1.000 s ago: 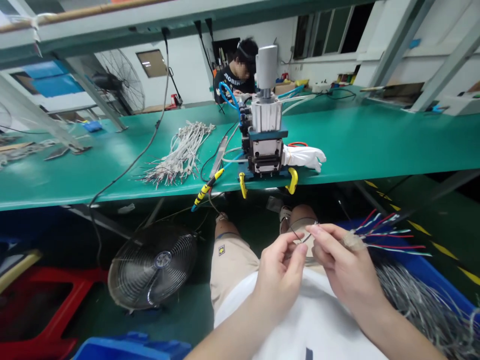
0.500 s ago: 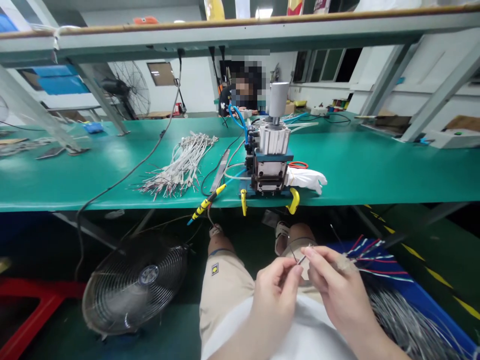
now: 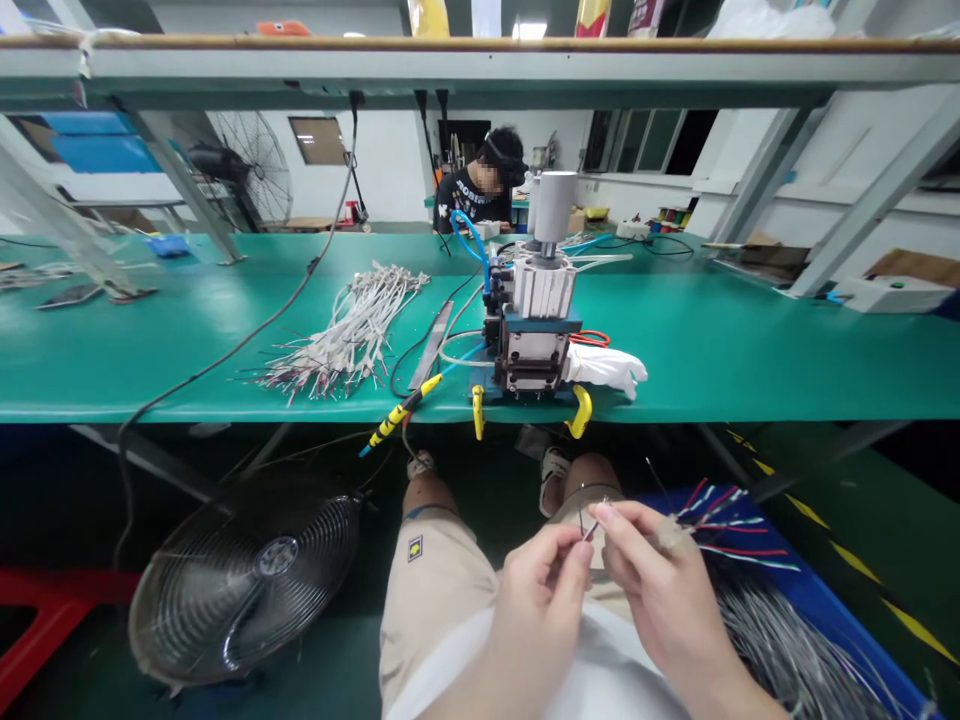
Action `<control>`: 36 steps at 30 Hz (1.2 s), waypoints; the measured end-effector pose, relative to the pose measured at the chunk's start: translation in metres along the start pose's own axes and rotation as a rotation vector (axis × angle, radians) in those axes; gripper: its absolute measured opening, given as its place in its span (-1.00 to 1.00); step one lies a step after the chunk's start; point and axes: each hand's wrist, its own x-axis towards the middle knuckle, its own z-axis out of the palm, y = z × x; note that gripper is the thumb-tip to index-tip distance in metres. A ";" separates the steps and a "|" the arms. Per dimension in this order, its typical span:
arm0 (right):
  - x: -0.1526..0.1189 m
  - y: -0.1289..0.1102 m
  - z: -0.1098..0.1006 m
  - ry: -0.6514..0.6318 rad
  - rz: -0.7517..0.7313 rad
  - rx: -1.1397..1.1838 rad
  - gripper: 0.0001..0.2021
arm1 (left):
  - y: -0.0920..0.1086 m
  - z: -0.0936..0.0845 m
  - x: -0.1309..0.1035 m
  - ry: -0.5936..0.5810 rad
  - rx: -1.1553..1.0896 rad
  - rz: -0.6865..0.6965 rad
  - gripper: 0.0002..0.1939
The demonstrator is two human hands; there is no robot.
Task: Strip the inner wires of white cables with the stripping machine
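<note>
Above my lap, my left hand and my right hand are both closed in a pinch, with their fingertips close together. Between them is a thin cable end, and a dark fine wire sticks up from it. Fingers cover most of the cable. A pale wrapping shows around a finger of my right hand. Beside that hand, grey cables with red, green and white wire ends lie in a blue bin.
On the green bench stands a pneumatic machine with yellow handles. A heap of white cables lies left of it, a white glove right. A floor fan is at lower left. Another person sits beyond the bench.
The whole view has shifted slightly, so the bench and hands appear a little further left. Both hands keep their pinch on the cable end.
</note>
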 end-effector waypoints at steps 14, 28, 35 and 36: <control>0.000 0.008 -0.012 0.002 0.003 -0.014 -0.67 | -0.005 0.003 -0.002 -0.036 0.046 -0.023 -0.73; 0.009 -0.006 -0.026 0.079 -0.025 0.239 -0.74 | -0.004 0.008 -0.006 -0.009 0.043 -0.052 -0.72; 0.005 -0.006 -0.025 -0.004 0.025 0.219 -0.70 | 0.000 0.007 0.001 0.099 -0.047 -0.044 -0.69; 0.003 -0.005 -0.023 -0.019 0.038 0.209 -0.69 | 0.000 0.007 0.001 0.106 -0.054 -0.042 -0.68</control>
